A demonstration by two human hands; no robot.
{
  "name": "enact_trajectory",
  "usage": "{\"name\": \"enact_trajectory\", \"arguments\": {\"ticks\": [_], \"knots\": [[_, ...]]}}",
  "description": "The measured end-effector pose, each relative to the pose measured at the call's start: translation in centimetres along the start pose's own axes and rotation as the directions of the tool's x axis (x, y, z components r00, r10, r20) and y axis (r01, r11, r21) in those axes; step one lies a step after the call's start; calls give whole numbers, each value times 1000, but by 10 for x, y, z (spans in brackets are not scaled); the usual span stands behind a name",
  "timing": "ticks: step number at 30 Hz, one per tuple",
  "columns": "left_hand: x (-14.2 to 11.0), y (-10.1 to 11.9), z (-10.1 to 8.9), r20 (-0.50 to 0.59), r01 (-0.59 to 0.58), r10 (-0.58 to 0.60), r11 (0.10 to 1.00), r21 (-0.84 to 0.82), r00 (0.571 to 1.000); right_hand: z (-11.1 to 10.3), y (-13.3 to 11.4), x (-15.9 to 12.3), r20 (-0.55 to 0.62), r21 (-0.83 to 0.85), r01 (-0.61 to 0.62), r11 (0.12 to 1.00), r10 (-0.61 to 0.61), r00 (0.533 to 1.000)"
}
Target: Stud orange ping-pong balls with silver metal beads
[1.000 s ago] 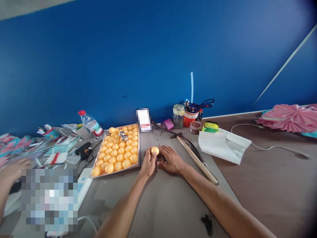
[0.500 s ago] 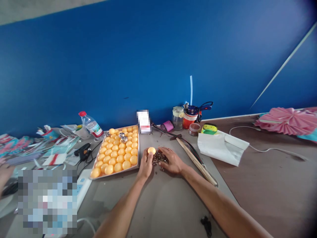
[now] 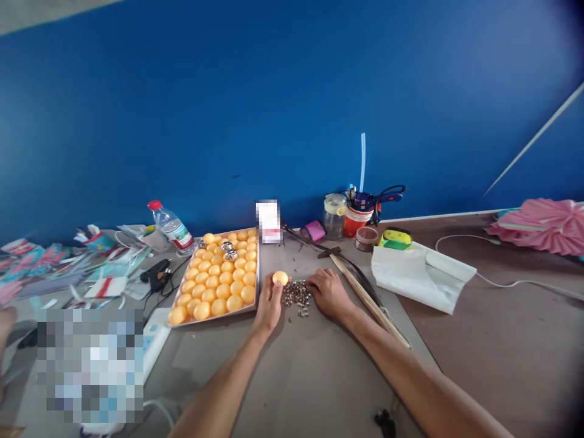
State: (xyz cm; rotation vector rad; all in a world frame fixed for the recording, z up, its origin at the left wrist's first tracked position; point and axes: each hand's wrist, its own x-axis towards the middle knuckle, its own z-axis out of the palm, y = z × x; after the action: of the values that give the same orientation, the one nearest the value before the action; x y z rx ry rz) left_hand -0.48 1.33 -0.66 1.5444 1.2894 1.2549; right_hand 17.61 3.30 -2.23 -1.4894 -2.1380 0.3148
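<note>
An orange ping-pong ball (image 3: 280, 278) is held in my left hand (image 3: 269, 304), gripped between thumb and fingers, just right of the tray. Beside it on the grey mat lies a loose pile of small shiny metallic pieces (image 3: 298, 293), too small to name exactly. At the pile's right edge rests my right hand (image 3: 332, 294), its fingers curled and drawn together; what the fingertips hold, if anything, is hidden. Left of both hands, a shallow tray (image 3: 249, 311) is full of orange balls (image 3: 212, 281), with a few silver balls (image 3: 231, 255) on top.
A tilted plastic bottle (image 3: 176, 231) stands behind the tray. Wooden sticks (image 3: 365, 298) and dark cords lie right of my right hand. Farther back are a jar (image 3: 335, 216), a red cup (image 3: 357, 222) of tools and white paper (image 3: 422, 274). Another person's hand (image 3: 6, 325) shows at far left.
My right hand has pulled back to the right and its fingers have curled, leaving more of the metallic pile visible. My left hand still holds the ball. The view has shifted slightly.
</note>
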Motion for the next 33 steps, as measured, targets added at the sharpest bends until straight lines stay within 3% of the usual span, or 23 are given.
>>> {"name": "enact_trajectory", "arguments": {"ticks": [6,10,13,18,21,23,25,29,33], "knots": [[-1,-4,0,1,-27,27,999,45,1000,1,2,2,-63,83,-7,997,12,998],[-3,-10,0,-47,-35,36,999,40,998,0,1,2,-197,321,34,946,32,980],[-4,-11,0,-87,-17,12,998,-56,996,-2,-2,3,-203,504,-9,864,129,971],[-4,0,1,-52,104,-134,918,-382,990,-2,-6,7,-129,751,-89,654,277,952],[-3,9,2,0,174,-218,780,-602,976,-3,-8,9,-11,905,-131,405,328,945],[-3,15,2,47,214,-259,670,-711,965,-7,-12,9,73,967,-145,209,317,945],[-3,19,1,98,250,-277,593,-765,956,-12,-18,7,144,983,-169,67,275,951],[-3,22,2,137,270,-274,544,-795,952,-16,-33,3,210,978,-203,-53,214,954],[-6,21,3,179,304,-270,549,-779,946,-13,-40,0,210,978,-203,-54,204,956]]}}
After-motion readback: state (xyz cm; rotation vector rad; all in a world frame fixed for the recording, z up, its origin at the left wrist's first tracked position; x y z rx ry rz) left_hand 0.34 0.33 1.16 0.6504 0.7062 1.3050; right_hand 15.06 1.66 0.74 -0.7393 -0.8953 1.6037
